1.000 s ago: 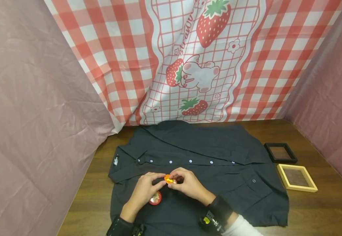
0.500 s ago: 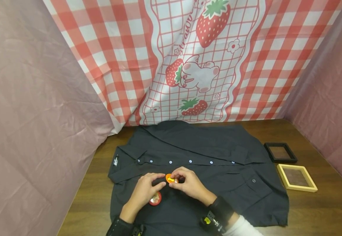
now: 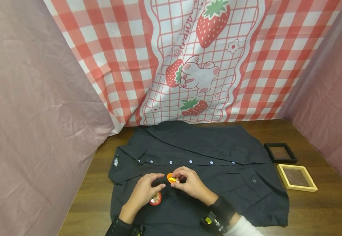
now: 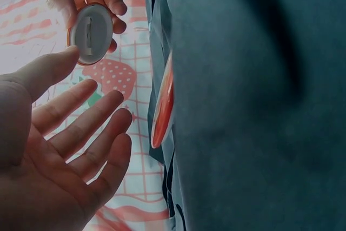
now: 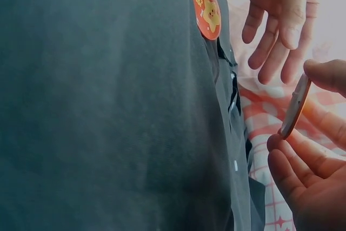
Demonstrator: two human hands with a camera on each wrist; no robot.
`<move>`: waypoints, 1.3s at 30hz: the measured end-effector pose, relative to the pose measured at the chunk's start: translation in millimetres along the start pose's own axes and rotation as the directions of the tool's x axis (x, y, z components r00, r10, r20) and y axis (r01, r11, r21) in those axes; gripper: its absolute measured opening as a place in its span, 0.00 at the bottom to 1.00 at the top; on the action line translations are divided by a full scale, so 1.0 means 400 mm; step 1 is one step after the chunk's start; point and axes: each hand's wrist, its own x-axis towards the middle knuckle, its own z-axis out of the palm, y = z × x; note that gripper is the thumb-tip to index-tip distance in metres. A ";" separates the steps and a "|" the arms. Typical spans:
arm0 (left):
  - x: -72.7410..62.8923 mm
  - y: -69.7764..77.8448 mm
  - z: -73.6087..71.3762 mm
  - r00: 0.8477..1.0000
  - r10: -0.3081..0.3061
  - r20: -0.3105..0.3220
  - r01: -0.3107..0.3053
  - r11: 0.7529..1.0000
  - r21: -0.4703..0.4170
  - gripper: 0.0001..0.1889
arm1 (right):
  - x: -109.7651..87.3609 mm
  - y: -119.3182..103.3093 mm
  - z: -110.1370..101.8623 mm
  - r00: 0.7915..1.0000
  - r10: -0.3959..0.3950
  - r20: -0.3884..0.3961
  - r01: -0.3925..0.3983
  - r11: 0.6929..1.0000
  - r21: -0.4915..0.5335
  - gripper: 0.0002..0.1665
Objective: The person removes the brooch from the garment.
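My right hand (image 3: 190, 182) pinches an orange pin-back button badge (image 3: 172, 178) by its edge, over the dark shirt (image 3: 182, 206). In the left wrist view the badge's white back (image 4: 96, 35) shows, with a metal pin along it. My left hand (image 3: 143, 190) is just left of this badge, fingers spread and holding nothing; its thumb tip overlaps the badge's edge in the left wrist view. A second, red button badge (image 3: 155, 199) is on the shirt, partly behind my left hand; in the right wrist view it bears a yellow star.
The shirt lies spread on a wooden table (image 3: 82, 203), with a row of light buttons (image 3: 190, 161). At the right are a black frame (image 3: 280, 152) and a pale yellow frame (image 3: 297, 177). A red checked strawberry cloth (image 3: 123, 49) hangs behind, with pinkish curtains (image 3: 41, 114) at both sides.
The left fingers have come away from the orange badge, leaving a gap. My right hand has shifted slightly right with the badge. The shirt and frames have stayed put.
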 end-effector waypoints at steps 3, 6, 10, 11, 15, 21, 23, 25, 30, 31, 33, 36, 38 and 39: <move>-0.001 0.000 -0.001 1.000 -0.001 0.007 0.001 1.000 0.006 0.18 | 0.001 0.000 -0.001 1.000 -0.008 -0.008 0.008 1.000 -0.011 0.12; -0.001 0.000 -0.001 1.000 0.001 0.007 -0.001 1.000 0.012 0.19 | 0.000 0.002 -0.001 0.999 -0.027 -0.018 0.026 0.999 -0.038 0.12; -0.001 -0.003 0.000 1.000 -0.003 0.012 0.003 1.000 0.007 0.19 | -0.003 0.006 0.000 0.998 -0.047 -0.031 0.044 0.996 -0.081 0.11; -0.001 -0.004 0.001 1.000 -0.006 0.015 0.006 1.000 0.005 0.19 | -0.004 0.006 0.000 0.998 -0.046 -0.032 0.043 0.995 -0.086 0.11; -0.004 -0.004 0.003 1.000 -0.013 0.027 0.013 1.000 -0.003 0.20 | -0.005 0.003 -0.002 0.998 -0.050 -0.042 0.047 0.995 -0.083 0.12; -0.007 -0.006 0.007 1.000 -0.002 0.029 0.002 1.000 0.018 0.22 | -0.006 0.004 -0.007 0.995 -0.080 -0.061 0.075 0.994 -0.082 0.12; -0.007 -0.006 0.007 0.999 -0.005 0.032 0.004 1.000 0.019 0.22 | -0.006 0.003 -0.010 0.995 -0.081 -0.066 0.076 0.994 -0.082 0.12; -0.008 -0.007 0.006 0.999 -0.010 0.040 0.010 1.000 0.023 0.23 | -0.007 0.002 -0.013 0.994 -0.083 -0.069 0.077 0.994 -0.079 0.12; -0.008 -0.004 0.004 0.996 -0.044 0.075 0.042 0.999 0.022 0.25 | -0.008 0.004 -0.017 0.993 -0.089 -0.079 0.083 0.993 -0.083 0.12; -0.007 -0.003 0.003 0.995 -0.049 0.081 0.048 0.999 0.022 0.25 | -0.008 0.005 -0.018 0.993 -0.087 -0.081 0.081 0.993 -0.085 0.12; -0.006 -0.001 0.003 0.994 -0.056 0.090 0.054 0.998 0.022 0.26 | -0.009 0.006 -0.021 0.993 -0.085 -0.086 0.078 0.993 -0.090 0.12; -0.007 -0.001 0.004 0.993 -0.060 0.097 0.058 0.998 0.024 0.27 | -0.008 0.007 -0.024 0.993 -0.080 -0.086 0.073 0.994 -0.087 0.12; -0.008 -0.002 0.006 0.993 -0.063 0.102 0.061 0.998 0.022 0.27 | -0.009 0.007 -0.027 0.994 -0.076 -0.084 0.069 0.994 -0.082 0.12; -0.008 -0.003 0.008 0.992 -0.067 0.105 0.066 0.998 0.020 0.27 | -0.009 0.007 -0.028 0.994 -0.075 -0.082 0.068 0.994 -0.080 0.12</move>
